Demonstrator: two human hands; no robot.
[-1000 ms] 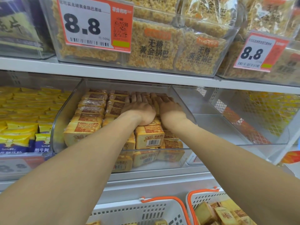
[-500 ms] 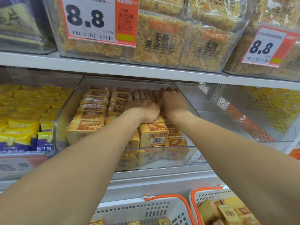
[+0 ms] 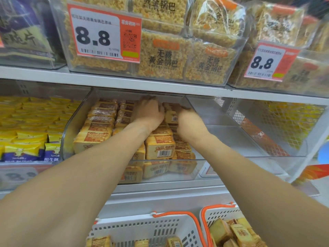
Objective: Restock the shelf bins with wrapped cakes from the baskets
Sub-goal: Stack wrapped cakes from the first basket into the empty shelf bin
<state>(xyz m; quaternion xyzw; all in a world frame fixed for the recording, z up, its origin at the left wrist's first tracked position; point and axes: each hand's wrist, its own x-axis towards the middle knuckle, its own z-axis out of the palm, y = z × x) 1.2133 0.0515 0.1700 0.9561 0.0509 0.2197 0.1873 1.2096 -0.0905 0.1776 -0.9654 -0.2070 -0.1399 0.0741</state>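
Fingers of both hands, left hand [image 3: 151, 111] and right hand [image 3: 185, 115], lay hidden deep among yellow-orange wrapped cakes [image 3: 160, 148] in the clear plastic shelf bin [image 3: 71, 125]; grip unclear; two white baskets [image 3: 146, 229] below.

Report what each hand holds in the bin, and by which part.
Both hands rest on the wrapped cakes deep in the clear bin. Their fingers are hidden under the shelf edge, so any hold cannot be told.

Both arms outstretched; left grip [image 3: 150, 111] and right grip [image 3: 187, 115] side by side.
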